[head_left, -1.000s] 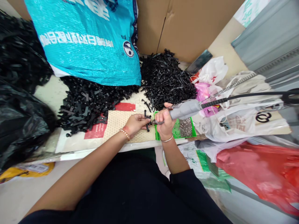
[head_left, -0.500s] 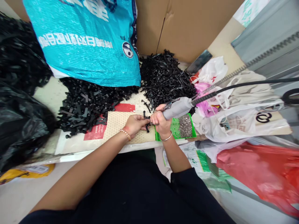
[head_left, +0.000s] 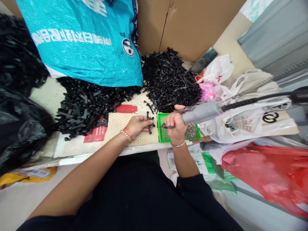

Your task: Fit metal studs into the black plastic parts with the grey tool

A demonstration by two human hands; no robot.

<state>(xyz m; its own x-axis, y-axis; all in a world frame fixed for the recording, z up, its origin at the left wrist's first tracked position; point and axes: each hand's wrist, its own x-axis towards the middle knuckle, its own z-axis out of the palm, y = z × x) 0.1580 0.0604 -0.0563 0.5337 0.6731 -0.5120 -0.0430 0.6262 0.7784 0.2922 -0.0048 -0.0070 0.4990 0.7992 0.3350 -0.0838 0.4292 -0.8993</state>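
**Left hand point(head_left: 136, 127) pinches small black parts point(head_left: 149, 130) while the right hand point(head_left: 177, 124) grips a grey corded tool point(head_left: 203, 112)**

Seen from above, a person in a dark top works at a cluttered table. The left hand, a beaded bracelet on its wrist, holds the black parts between thumb and fingertips, at the right end of a tan mat with a honeycomb pattern point(head_left: 119, 128). The fingers hide some of them, so I cannot tell how many pieces there are or whether they touch the mat.

The right hand, wearing a thin bangle, has its fingers curled around the front of the tool. The tool's dark tip points left, over a green tray point(head_left: 165, 138) and apart from the black parts. Small shiny metal pieces point(head_left: 192, 131) lie in the tray's right side. A black cable point(head_left: 255, 100) runs from the tool's back end toward the right.

Beyond the hands are two heaps of black pieces: a left heap point(head_left: 79, 110), partly behind a bright blue bag point(head_left: 91, 61), and a right heap point(head_left: 172, 83) before brown cardboard point(head_left: 192, 25). A red plastic bag point(head_left: 264, 179) hangs at lower right.
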